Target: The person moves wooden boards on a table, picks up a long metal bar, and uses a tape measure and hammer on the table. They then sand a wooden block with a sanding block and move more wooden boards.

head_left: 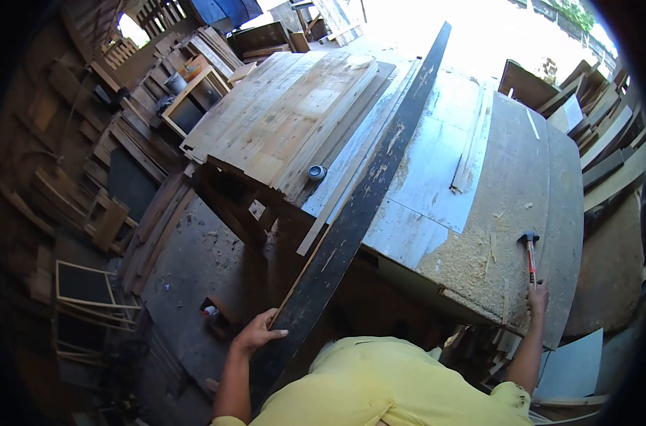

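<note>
A long dark board [362, 201] with scuffed, chipped patches slants across the workbench, its near end hanging past the front edge. My left hand [260, 332] grips that board near its lower end, the thumb lying on top. At the right, my right hand [538, 297] is wrapped round the handle of a hammer [529, 250] with a dark head and a red and black handle. The hammer head lies over the bench top [507, 206], beside a spread of sawdust [472, 270]. A thin pale strip of wood [313, 234] runs along the board's left side.
Wide planks [280, 106] cover the bench's left part, with a small round tin [316, 172] near their edge. Narrow strips [473, 149] lie on the white sheet. Scrap wood leans at the right and left. Framed dark panels [85, 284] stand at the lower left.
</note>
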Motion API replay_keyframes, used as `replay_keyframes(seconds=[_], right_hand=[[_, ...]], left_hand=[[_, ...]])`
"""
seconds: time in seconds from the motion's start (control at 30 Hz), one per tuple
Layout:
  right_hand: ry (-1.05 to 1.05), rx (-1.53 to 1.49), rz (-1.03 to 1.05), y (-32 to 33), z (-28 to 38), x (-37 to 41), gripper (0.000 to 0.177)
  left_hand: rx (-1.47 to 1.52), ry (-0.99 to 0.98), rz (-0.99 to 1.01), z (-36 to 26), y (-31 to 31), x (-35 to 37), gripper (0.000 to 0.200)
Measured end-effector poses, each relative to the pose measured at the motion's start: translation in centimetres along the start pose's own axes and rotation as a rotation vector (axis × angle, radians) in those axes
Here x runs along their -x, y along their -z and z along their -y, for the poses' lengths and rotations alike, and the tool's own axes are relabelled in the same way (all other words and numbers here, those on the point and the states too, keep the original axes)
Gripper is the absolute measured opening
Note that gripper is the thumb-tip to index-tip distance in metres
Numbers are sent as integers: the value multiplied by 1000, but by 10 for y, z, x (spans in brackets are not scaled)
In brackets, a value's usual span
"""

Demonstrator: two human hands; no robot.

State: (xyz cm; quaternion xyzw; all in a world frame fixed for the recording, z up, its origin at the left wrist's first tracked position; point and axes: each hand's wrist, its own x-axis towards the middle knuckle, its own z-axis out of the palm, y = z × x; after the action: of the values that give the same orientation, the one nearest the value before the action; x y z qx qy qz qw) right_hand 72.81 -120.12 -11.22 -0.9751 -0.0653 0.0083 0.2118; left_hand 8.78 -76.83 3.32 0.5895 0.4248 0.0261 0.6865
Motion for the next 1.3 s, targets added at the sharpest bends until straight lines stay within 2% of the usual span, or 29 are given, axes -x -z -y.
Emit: replay_keyframes(seconds=[0.03,0.07,0.1,0.17,0.23,0.3,0.37,0.57,0.63,0.67,0.73,0.77,0.83,0.87,0.93,0.97,1.03,1.1,1.17,1.27,1.3], right_hand=[[13,-40,-27,7,13,-2,35],[-13,93,-73,-16,-5,-22,39],[-2,98,-83,-35,-2,-23,39],[-60,-260,19,-54,18,-21,39],[36,-672,41,-40,110,40,30],[212,-887,12,-70,150,66,20],[186,-1022,272,-46,227,114,16],[551,-748,513,-25,339,178,17],[571,-685,540,-3,361,182,20],[656,-680,479,6,371,183,20],[791,-619,392,18,383,181,21],[796,-613,396,12,381,177,21],[880,-336,450,-5,372,159,24],[887,-329,449,-7,371,151,24],[821,-5,521,-6,377,142,27],[839,0,519,-1,385,140,27],[735,-278,453,18,396,150,28],[736,-580,427,34,409,156,22],[780,-736,363,40,414,164,18],[848,-669,349,10,394,163,16],[855,-461,402,4,389,161,21]], left_hand=[[55,20,49,1,2,-3,54],[67,10,51,4,7,-6,54],[109,15,98,9,11,-10,55],[177,16,141,18,13,-13,56],[203,49,196,21,15,-17,58],[239,60,212,25,14,-21,57],[269,79,227,32,13,-23,57],[267,54,241,44,10,-34,53],[193,133,114,56,7,-42,45],[204,133,111,58,3,-43,45],[-8,222,-136,54,-5,-47,47],[0,223,-137,50,-8,-46,47],[-114,217,-257,40,-12,-42,52],[-105,214,-257,38,-12,-41,52],[-116,209,-283,37,-12,-40,55],[-101,204,-292,40,-13,-43,55],[-134,207,-280,48,-10,-45,50],[-160,202,-289,44,-10,-44,50],[-190,203,-294,40,-11,-40,51],[-172,198,-290,33,-10,-40,51],[-163,197,-297,31,-10,-39,52]])
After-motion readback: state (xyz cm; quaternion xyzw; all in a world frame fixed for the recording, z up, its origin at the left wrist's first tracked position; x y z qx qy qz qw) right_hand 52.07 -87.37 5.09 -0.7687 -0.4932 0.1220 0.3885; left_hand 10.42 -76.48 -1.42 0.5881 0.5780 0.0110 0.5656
